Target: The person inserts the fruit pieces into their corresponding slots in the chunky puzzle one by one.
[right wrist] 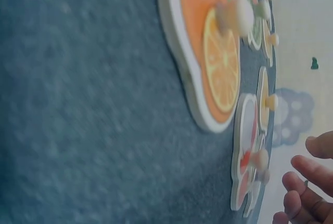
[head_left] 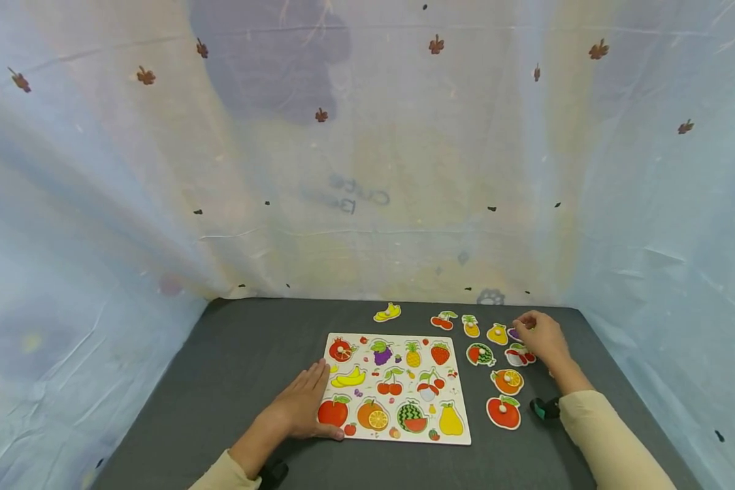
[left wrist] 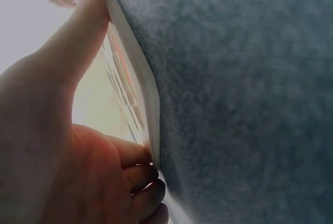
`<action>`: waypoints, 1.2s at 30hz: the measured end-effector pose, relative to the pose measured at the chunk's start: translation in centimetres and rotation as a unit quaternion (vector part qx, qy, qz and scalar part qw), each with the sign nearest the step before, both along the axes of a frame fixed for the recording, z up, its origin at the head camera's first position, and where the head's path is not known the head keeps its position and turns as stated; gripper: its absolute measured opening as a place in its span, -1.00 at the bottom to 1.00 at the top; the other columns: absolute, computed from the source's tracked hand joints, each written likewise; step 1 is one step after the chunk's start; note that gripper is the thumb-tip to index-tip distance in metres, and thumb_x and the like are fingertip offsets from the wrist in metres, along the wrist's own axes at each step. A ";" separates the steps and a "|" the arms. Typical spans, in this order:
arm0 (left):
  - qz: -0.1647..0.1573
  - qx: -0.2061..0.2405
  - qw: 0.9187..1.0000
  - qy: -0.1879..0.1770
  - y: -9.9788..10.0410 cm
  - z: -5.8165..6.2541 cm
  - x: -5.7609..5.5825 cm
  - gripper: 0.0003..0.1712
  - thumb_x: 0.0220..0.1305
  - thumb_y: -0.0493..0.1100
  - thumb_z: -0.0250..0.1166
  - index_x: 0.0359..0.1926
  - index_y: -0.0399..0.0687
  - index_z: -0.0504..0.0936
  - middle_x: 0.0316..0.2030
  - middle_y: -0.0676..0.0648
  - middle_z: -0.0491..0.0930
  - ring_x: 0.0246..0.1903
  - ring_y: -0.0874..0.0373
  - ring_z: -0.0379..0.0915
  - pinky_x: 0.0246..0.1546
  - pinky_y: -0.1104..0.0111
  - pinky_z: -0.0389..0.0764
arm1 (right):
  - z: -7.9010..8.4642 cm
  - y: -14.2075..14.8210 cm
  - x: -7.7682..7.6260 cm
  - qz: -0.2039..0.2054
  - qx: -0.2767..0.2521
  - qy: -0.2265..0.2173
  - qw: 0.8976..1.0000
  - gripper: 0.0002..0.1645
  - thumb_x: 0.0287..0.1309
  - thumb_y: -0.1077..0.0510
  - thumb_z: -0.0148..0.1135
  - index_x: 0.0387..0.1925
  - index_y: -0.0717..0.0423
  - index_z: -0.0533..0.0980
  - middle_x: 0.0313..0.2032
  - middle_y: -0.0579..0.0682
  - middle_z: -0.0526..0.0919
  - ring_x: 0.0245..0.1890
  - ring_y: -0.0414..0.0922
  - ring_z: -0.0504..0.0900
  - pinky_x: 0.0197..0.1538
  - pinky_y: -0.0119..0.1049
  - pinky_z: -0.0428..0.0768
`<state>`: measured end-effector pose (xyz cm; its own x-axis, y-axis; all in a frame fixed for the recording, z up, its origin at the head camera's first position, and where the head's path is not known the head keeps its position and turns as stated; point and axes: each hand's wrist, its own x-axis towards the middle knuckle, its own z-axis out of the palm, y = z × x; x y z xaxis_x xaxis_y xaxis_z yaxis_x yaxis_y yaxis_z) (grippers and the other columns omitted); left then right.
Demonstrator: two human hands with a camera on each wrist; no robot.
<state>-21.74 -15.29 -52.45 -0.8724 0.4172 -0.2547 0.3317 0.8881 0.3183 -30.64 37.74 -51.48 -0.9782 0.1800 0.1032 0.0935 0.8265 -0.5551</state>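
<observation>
A white fruit puzzle board (head_left: 367, 348) lies on the dark table. My left hand (head_left: 305, 403) rests along its left edge, thumb at the near corner and fingers straight up the side; the left wrist view shows the thumb (left wrist: 78, 31) against the rim. My right hand (head_left: 542, 335) hovers over the far right pieces, fingers slightly bent. Beneath its fingertips a purple grape piece (head_left: 514, 334) is partly hidden. The right wrist view shows these fingers (right wrist: 312, 174) spread and apart from the knobs. Nearest them is a red-and-white cherry-like piece (right wrist: 244, 140).
Knobbed pieces lie right of the board: an apple (head_left: 503, 412), an orange (head_left: 507, 382), a watermelon (head_left: 480, 354), a pear (head_left: 497, 333) and a pineapple (head_left: 471, 326). Cherries (head_left: 444, 320) and bananas (head_left: 387, 312) lie behind it. A patterned curtain (head_left: 367, 170) encloses the table.
</observation>
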 end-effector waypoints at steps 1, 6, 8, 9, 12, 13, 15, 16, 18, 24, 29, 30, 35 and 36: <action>-0.001 0.005 1.000 0.002 0.0 0.0 0.0 0.64 -0.06 0.56 0.58 0.68 -0.38 0.01 0.69 -0.33 -0.03 0.66 -0.24 -0.08 0.66 -0.09 0.02 | 0.0 0.2 -0.1 -0.005 0.001 -0.003 1.000 -0.59 0.54 0.03 0.21 0.04 0.37 0.58 -0.07 0.36 0.65 -0.13 0.23 0.63 -0.09 0.18 0.65; -0.007 0.009 1.000 0.013 0.0 0.0 0.1 0.63 -0.07 0.56 0.58 0.66 -0.41 0.03 0.67 -0.36 0.01 0.65 -0.27 -0.08 0.66 -0.11 0.02 | -0.2 0.7 -0.5 -0.021 0.001 -0.015 1.000 -0.58 0.52 0.02 0.22 0.02 0.37 0.57 -0.09 0.35 0.66 -0.15 0.22 0.64 -0.11 0.14 0.66; -0.003 0.009 1.000 0.012 0.0 0.0 0.2 0.62 -0.07 0.54 0.60 0.66 -0.41 0.05 0.67 -0.34 0.02 0.66 -0.24 -0.07 0.66 -0.08 0.01 | -0.2 0.9 -0.5 -0.026 -0.001 -0.021 0.999 -0.56 0.52 0.01 0.22 0.03 0.38 0.56 -0.06 0.38 0.65 -0.13 0.24 0.63 -0.11 0.15 0.66; -0.003 0.005 1.000 0.011 0.1 0.0 0.2 0.61 -0.06 0.53 0.60 0.66 -0.41 0.05 0.68 -0.34 0.01 0.66 -0.24 -0.08 0.67 -0.07 0.01 | -0.2 0.9 -0.5 -0.029 -0.003 -0.025 0.999 -0.56 0.52 0.01 0.21 0.04 0.38 0.56 -0.04 0.39 0.65 -0.13 0.25 0.63 -0.10 0.16 0.66; 0.000 0.002 1.000 0.004 0.2 0.2 0.2 0.60 -0.06 0.49 0.63 0.66 -0.41 0.06 0.68 -0.33 0.00 0.67 -0.22 -0.09 0.67 -0.07 0.02 | -0.1 1.0 -0.5 -0.046 0.002 -0.037 0.998 -0.55 0.51 0.01 0.21 0.04 0.39 0.55 -0.01 0.42 0.63 -0.10 0.28 0.62 -0.06 0.21 0.67; -0.003 -0.005 1.000 0.001 0.2 0.2 0.2 0.60 -0.04 0.50 0.61 0.66 -0.40 0.03 0.69 -0.33 -0.03 0.68 -0.22 -0.11 0.67 -0.07 0.01 | -0.1 1.1 -0.5 -0.052 0.005 -0.042 0.998 -0.54 0.50 0.01 0.21 0.04 0.40 0.54 -0.01 0.42 0.63 -0.10 0.29 0.62 -0.05 0.22 0.66; -0.001 -0.009 1.000 0.000 0.3 0.4 0.3 0.60 -0.04 0.49 0.61 0.66 -0.41 0.03 0.69 -0.33 -0.03 0.67 -0.23 -0.10 0.67 -0.08 0.01 | -0.2 1.2 -0.6 -0.065 0.012 -0.051 0.997 -0.54 0.49 0.00 0.22 0.02 0.39 0.55 -0.04 0.41 0.63 -0.12 0.27 0.61 -0.06 0.21 0.66; 0.000 -0.010 1.000 0.001 0.3 0.4 0.3 0.60 -0.05 0.49 0.62 0.67 -0.40 0.03 0.69 -0.33 -0.03 0.67 -0.23 -0.09 0.66 -0.08 0.02 | -0.3 1.2 -0.6 -0.070 0.015 -0.055 0.996 -0.54 0.48 -0.01 0.23 0.00 0.39 0.55 -0.06 0.39 0.63 -0.14 0.25 0.61 -0.08 0.19 0.66; 0.005 -0.016 1.000 0.001 0.4 0.5 0.2 0.61 -0.05 0.52 0.60 0.67 -0.39 0.02 0.69 -0.32 -0.03 0.67 -0.23 -0.09 0.66 -0.08 0.03 | -0.5 1.4 -0.8 -0.075 0.014 -0.062 0.995 -0.53 0.47 -0.03 0.26 -0.03 0.37 0.55 -0.13 0.35 0.63 -0.20 0.22 0.59 -0.16 0.11 0.64; 0.016 -0.027 0.999 0.007 0.5 0.3 0.1 0.63 -0.08 0.53 0.60 0.68 -0.37 0.02 0.69 -0.31 -0.02 0.67 -0.20 -0.06 0.66 -0.05 0.05 | -0.5 1.4 -0.7 -0.062 0.006 -0.077 0.995 -0.53 0.42 -0.08 0.34 -0.12 0.30 0.53 -0.26 0.23 0.60 -0.32 0.09 0.55 -0.33 -0.10 0.52; 0.011 -0.025 1.000 0.007 0.4 -0.1 0.0 0.64 -0.10 0.54 0.60 0.67 -0.37 0.03 0.68 -0.32 0.00 0.67 -0.21 -0.07 0.67 -0.05 0.03 | -0.3 1.0 -0.3 -0.062 0.017 -0.079 0.995 -0.57 0.42 -0.02 0.35 -0.12 0.30 0.50 -0.28 0.23 0.57 -0.31 0.10 0.54 -0.29 -0.04 0.52; 0.010 -0.022 1.000 0.006 0.4 0.0 0.0 0.64 -0.10 0.54 0.60 0.67 -0.38 0.03 0.68 -0.31 0.00 0.67 -0.21 -0.08 0.67 -0.05 0.02 | -0.4 0.9 -0.3 -0.065 0.020 -0.078 0.995 -0.59 0.42 -0.01 0.36 -0.12 0.30 0.50 -0.27 0.23 0.57 -0.30 0.11 0.54 -0.27 -0.02 0.53; 0.004 -0.018 1.000 0.000 0.2 0.1 -0.1 0.64 -0.08 0.55 0.59 0.67 -0.38 0.01 0.69 -0.32 -0.03 0.67 -0.23 -0.10 0.67 -0.08 -0.01 | -0.5 0.9 -0.4 -0.074 0.024 -0.078 0.994 -0.63 0.42 0.04 0.35 -0.11 0.30 0.51 -0.23 0.27 0.59 -0.24 0.16 0.56 -0.22 0.03 0.56; 0.005 -0.019 1.000 -0.001 0.2 0.1 -0.1 0.64 -0.08 0.55 0.59 0.68 -0.37 0.01 0.69 -0.31 -0.03 0.67 -0.22 -0.10 0.67 -0.07 -0.01 | -0.5 0.9 -0.4 -0.075 0.023 -0.079 0.994 -0.65 0.42 0.05 0.34 -0.11 0.31 0.52 -0.22 0.27 0.59 -0.23 0.17 0.56 -0.21 0.03 0.56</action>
